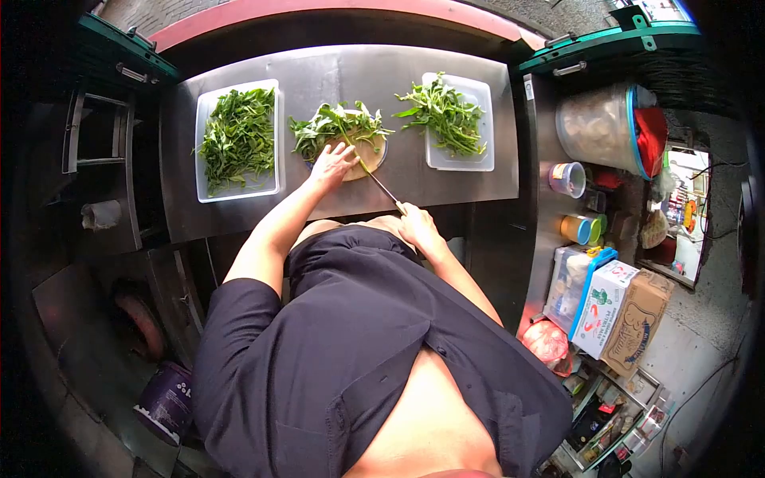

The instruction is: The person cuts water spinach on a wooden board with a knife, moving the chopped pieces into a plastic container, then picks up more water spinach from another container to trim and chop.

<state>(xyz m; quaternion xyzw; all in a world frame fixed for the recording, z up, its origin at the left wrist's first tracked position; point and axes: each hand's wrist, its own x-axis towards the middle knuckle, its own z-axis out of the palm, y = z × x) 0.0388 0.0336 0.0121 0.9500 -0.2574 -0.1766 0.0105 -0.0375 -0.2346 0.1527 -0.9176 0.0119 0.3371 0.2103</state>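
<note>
My right hand (419, 227) grips the handle of a knife (384, 189), whose blade points up and left across a round wooden chopping board (371, 156). On the board lies a bunch of leafy greens (339, 126), its leaves spread past the far edge. My left hand (333, 166) presses on the bunch with bent fingers, close to the blade. Left of the board, a white plastic tray (278, 143) holds a heap of cut greens (237, 135). To the right, another tray (466, 163) carries longer greens (448, 115) with stems.
All this rests on a metal table (335, 72). Along the right-side counter stand a large clear container (594, 127), small tubs (567, 179), a lidded box (570, 287) and cardboard boxes (633, 323). A dark bucket (167, 398) sits low at left.
</note>
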